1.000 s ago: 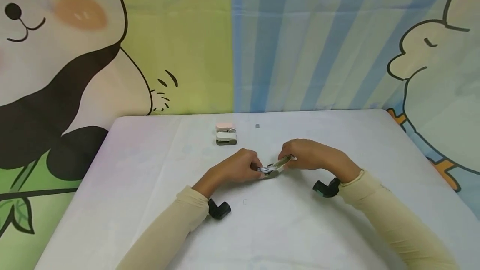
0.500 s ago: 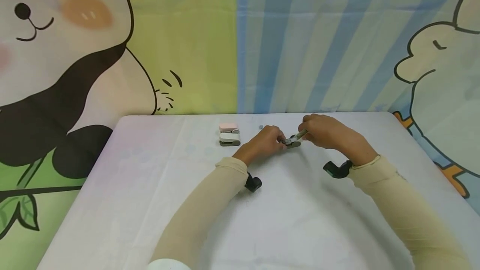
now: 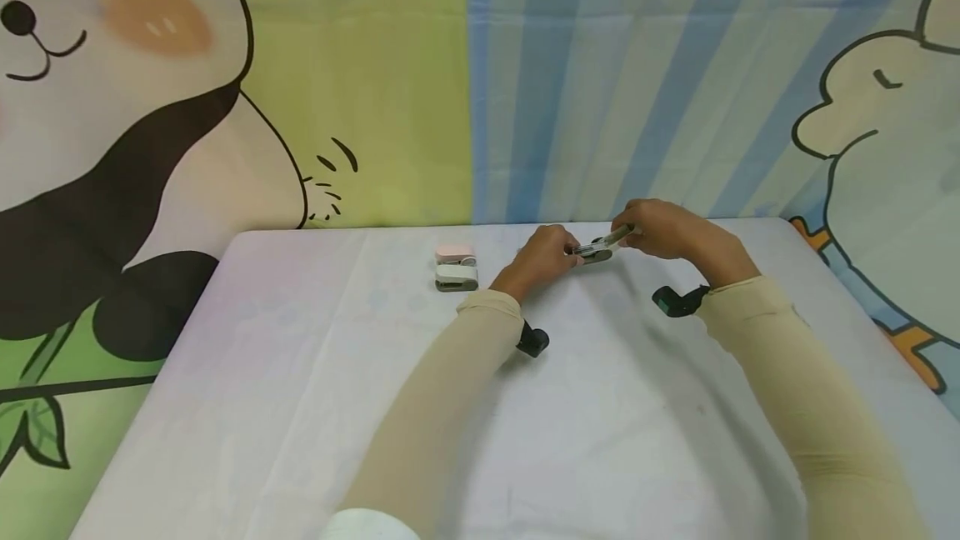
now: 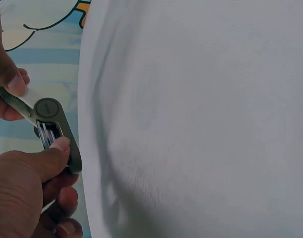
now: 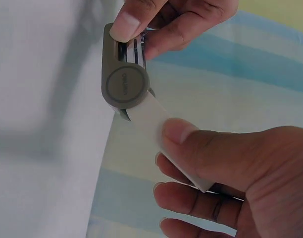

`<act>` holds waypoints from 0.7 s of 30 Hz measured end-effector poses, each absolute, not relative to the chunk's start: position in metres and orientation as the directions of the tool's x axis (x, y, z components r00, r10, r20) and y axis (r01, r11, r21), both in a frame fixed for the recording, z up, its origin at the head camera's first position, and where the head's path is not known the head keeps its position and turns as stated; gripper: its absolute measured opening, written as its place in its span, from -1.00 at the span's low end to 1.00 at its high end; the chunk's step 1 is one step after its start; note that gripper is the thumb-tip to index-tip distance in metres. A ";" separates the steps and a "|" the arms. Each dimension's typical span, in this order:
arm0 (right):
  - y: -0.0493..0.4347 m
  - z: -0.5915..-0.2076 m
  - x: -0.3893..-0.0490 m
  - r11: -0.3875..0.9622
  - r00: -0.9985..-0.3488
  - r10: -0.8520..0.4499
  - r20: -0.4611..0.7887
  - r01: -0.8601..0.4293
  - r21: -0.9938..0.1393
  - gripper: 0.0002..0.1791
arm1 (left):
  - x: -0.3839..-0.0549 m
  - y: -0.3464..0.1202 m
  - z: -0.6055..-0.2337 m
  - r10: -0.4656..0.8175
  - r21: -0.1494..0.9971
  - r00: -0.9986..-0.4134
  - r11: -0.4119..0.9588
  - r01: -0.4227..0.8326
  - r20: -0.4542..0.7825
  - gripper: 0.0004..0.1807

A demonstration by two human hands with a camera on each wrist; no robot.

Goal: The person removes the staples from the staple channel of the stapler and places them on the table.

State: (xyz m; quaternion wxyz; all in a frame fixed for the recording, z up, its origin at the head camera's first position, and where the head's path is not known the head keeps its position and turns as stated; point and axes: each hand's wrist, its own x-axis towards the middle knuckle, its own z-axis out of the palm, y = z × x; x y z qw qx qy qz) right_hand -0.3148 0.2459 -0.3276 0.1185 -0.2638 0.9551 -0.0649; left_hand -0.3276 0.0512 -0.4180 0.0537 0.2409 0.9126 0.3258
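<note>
Stapler (image 3: pixel 597 253), grey and white, swung open at its round hinge (image 5: pixel 125 85), hangs between the two hands and seems to be clear of the table (image 3: pixel 300 407), close to its far edge. The left hand (image 3: pixel 542 258) pinches the grey half, its thumb (image 5: pixel 124 27) pressing down beside the metal rail (image 5: pixel 134 52), its fingers closed up behind. The right hand (image 3: pixel 667 232) grips the white arm (image 5: pixel 150 128) between thumb and forefinger, the other fingers curled loosely beneath. The hinge lies between the two grips, touched by neither thumb. Left of the left hand and well apart from it, a pink block (image 3: pixel 453 254) and another small white-and-grey stapler (image 3: pixel 456 276) rest on the table.

The left thumb sits at the rail, so it could be nipped if the right hand let the arm swing shut. Too much spread by the right hand might strain the hinge. Anything loose in the rail could slide out if the left hand tips it; the views do not settle what lies inside. A slack pinch on either half could drop it over the table's edge.
</note>
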 end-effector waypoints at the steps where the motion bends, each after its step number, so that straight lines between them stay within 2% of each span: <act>1: 0.247 -0.329 -0.316 0.859 -0.838 -0.510 -0.197 -0.480 -0.180 -0.73 | -0.329 0.054 -0.419 0.463 0.618 -0.885 0.683 0.390 0.048 -0.77; 7: 0.240 -0.337 -0.323 0.880 -0.850 -0.474 -0.228 -0.461 -0.113 -0.74 | -0.333 0.066 -0.421 0.379 0.578 -0.925 0.758 0.304 -0.011 -0.82; 11: 0.236 -0.337 -0.329 0.893 -0.862 -0.447 -0.237 -0.443 -0.074 -0.74 | -0.334 0.068 -0.421 0.345 0.561 -0.939 0.776 0.288 0.005 -0.82; 21: 0.252 -0.360 -0.342 0.924 -0.859 -0.378 -0.345 -0.330 -0.191 -0.67 | -0.336 0.073 -0.425 0.321 0.514 -0.947 0.816 0.265 -0.022 -0.77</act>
